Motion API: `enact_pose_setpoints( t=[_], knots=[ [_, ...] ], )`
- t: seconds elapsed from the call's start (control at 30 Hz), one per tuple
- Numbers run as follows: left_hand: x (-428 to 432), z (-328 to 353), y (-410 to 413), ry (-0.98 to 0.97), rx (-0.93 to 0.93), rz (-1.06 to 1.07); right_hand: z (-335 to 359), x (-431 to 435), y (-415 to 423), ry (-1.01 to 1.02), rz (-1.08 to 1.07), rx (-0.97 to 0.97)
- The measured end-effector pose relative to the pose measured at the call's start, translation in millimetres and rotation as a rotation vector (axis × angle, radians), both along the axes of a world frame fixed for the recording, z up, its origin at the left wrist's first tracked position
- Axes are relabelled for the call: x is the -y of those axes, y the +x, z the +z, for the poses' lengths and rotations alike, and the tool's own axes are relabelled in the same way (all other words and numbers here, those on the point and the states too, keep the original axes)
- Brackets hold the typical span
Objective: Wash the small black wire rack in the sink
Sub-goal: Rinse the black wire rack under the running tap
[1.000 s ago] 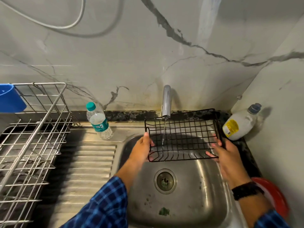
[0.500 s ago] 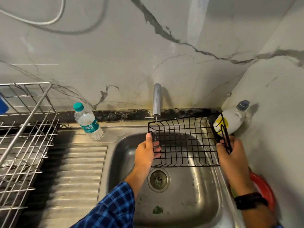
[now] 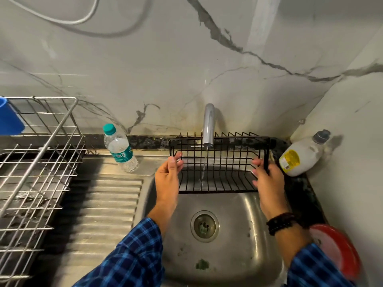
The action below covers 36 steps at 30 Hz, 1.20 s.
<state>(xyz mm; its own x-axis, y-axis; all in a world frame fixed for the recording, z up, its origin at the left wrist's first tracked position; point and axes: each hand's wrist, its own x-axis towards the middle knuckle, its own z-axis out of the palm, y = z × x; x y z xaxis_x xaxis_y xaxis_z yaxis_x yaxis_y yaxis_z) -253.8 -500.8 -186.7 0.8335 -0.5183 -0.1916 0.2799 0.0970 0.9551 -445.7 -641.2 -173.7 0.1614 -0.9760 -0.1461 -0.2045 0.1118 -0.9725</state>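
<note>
One wire rack (image 3: 228, 191) hangs over the sink (image 3: 238, 255) beneath marble walls (image 3: 165, 59).

the small wire rack (image 3: 226, 163) hangs mid-frame over the sink (image 3: 238, 255), under the tap (image 3: 208, 125), with the left hand (image 3: 166, 175) gripping its left end and the right hand (image 3: 268, 179) its right end. the drain (image 3: 204, 226) lies below it. a water bottle (image 3: 120, 148) stands left of the tap, and a dish drainer (image 3: 39, 162) fills the left edge. a detergent bottle (image 3: 300, 156) leans in the right corner, with a plate (image 3: 339, 249) at lower right.
</note>
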Motion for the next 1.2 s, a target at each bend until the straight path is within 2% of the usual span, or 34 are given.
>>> enact_pose_setpoints(
  t=[0.13,0.23,0.43,0.57,0.73,0.8,1.07,1.2],
  knots=[
    [-8,-2,17,-0.022,0.042,0.052,-7,-9,18,0.039,0.073,0.056],
    [-12,-2,28,-0.053,0.096,0.108,-8,-10,34,0.007,0.109,0.041],
    [-17,0,45,-0.093,0.258,0.163,-2,-7,62,-0.034,0.186,0.134],
    [-22,0,49,-0.034,0.236,0.188,-5,-12,74,-0.016,0.173,0.221],
    [-35,-3,60,-0.111,0.098,0.244,-8,-20,85,0.049,0.16,0.339],
    [-42,0,64,-0.121,0.073,0.288,-10,-24,86,0.049,0.175,0.29],
    [-66,4,71,0.004,0.095,0.388,-12,-45,100,-0.081,0.377,-0.192],
    [-82,-2,75,-0.022,0.08,0.387,0,-58,95,-0.2,0.43,-0.159]
  ],
)
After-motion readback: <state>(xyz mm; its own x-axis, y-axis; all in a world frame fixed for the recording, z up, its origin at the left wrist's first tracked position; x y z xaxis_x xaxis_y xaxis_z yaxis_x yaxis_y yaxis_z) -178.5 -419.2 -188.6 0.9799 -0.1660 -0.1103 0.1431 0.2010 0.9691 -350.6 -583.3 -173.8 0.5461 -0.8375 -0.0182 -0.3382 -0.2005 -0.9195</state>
